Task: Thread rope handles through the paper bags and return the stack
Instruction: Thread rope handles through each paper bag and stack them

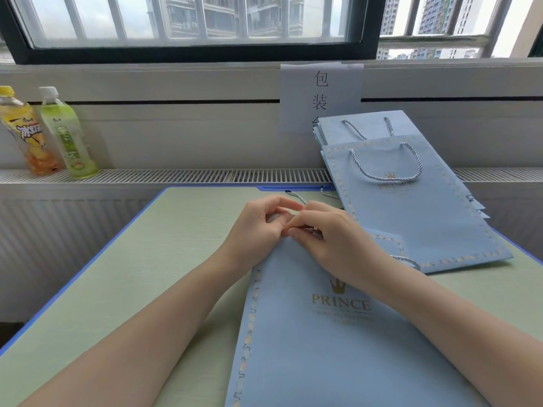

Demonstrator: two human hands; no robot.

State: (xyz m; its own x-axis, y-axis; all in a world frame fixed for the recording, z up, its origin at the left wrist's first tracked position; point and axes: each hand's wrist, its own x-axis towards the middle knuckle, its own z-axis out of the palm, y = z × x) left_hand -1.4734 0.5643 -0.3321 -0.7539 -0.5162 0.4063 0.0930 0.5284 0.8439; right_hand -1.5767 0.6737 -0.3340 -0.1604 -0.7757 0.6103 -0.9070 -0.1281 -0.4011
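A flat light-blue paper bag (317, 342) printed "PRINCE" lies on the green table in front of me. My left hand (258, 227) and my right hand (332, 239) meet at its top edge, fingers pinched together there on a bit of twisted rope (311, 230). The rope's end is mostly hidden by my fingers. More rope (296, 196) trails on the table just beyond my hands. To the right, a stack of blue bags (411, 207) with rope handles leans from the table up to the sill.
Two drink bottles, yellow (26, 133) and green (67, 133), stand on the vent ledge at the far left. A paper sign (320, 95) hangs on the wall behind the stack. The table's blue edge (97, 257) runs along the left.
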